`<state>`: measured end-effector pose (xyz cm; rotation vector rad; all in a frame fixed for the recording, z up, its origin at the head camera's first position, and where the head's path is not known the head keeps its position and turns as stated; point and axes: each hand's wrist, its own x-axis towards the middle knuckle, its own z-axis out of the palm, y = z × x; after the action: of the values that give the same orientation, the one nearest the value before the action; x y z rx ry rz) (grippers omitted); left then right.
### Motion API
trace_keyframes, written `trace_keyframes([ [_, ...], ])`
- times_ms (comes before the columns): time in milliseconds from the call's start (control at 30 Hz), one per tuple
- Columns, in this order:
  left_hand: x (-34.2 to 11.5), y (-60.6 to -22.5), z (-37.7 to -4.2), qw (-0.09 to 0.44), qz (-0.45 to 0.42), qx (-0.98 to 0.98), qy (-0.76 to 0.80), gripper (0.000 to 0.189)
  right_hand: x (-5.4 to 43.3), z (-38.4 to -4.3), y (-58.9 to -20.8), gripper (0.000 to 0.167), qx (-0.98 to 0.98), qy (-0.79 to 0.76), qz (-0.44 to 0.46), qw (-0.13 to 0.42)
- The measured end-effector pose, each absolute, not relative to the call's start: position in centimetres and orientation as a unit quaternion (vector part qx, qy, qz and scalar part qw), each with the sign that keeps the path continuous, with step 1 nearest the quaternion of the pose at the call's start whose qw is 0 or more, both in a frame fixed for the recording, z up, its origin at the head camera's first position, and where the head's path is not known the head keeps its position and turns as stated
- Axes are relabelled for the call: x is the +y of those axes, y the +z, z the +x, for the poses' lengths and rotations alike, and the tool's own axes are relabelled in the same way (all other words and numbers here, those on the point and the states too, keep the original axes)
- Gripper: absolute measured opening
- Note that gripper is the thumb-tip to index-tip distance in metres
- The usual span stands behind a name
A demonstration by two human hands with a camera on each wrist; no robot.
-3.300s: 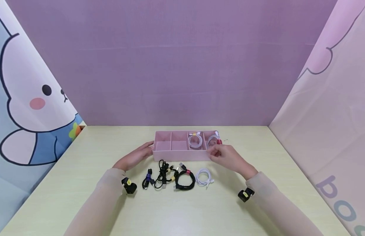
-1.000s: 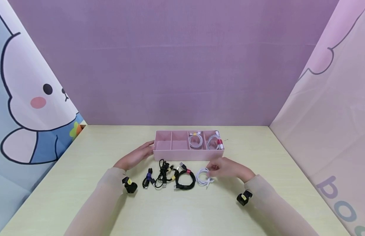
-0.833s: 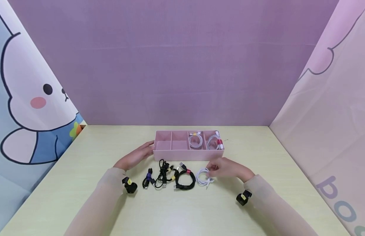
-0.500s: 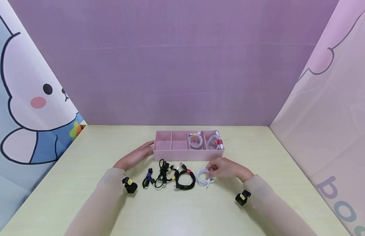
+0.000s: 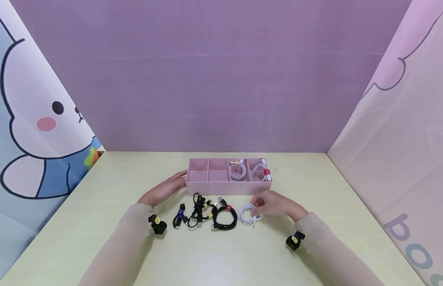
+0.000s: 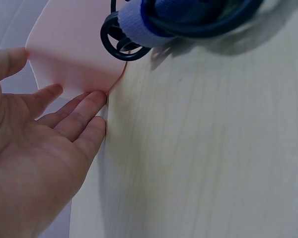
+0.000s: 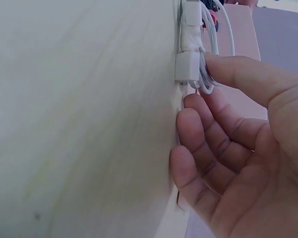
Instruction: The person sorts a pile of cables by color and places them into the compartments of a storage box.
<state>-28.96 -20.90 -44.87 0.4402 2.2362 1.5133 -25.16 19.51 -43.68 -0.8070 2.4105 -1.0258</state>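
My left hand [image 5: 165,190] rests its fingertips against the left end of a pink divided box [image 5: 225,188], fingers extended; the left wrist view shows them on the box wall [image 6: 84,59] near the table. In front of the box's right part, my right hand [image 5: 275,203] pinches a coiled white cable [image 5: 240,217] by its right side. Seen from the right wrist, the thumb presses on the white cable's loops [image 7: 208,74], beside white connectors [image 7: 187,65]. The other fingers are bent, with their tips at the table. The index fingertip is partly hidden behind the coil.
Two white cable coils sit in the box, one with a yellow tie [image 5: 237,162], one with a red strap [image 5: 267,172]. Along its front lie black cables: one with a purple strap [image 5: 180,213], a yellow-tied bundle [image 5: 198,212] and a red-tied coil [image 5: 225,227].
My right hand has left the red-strapped cable in the rightmost compartment and come down to the white coil on the table. That coil has shifted slightly right. My left hand has stayed put.
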Motion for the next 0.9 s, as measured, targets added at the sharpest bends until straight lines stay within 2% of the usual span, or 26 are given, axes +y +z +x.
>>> trace_keyframes([
  [367,-20.96,-44.58,-28.70,0.205,0.156,0.801,0.540,0.061,19.89,-25.43,-43.99,0.008,0.875,-0.365,-0.274,0.160],
  [900,-20.84,-44.56,-28.78,0.205,0.156,0.798,0.544,0.059,20.06,-25.53,-43.70,0.012,0.877,-0.373,-0.262,0.154],
])
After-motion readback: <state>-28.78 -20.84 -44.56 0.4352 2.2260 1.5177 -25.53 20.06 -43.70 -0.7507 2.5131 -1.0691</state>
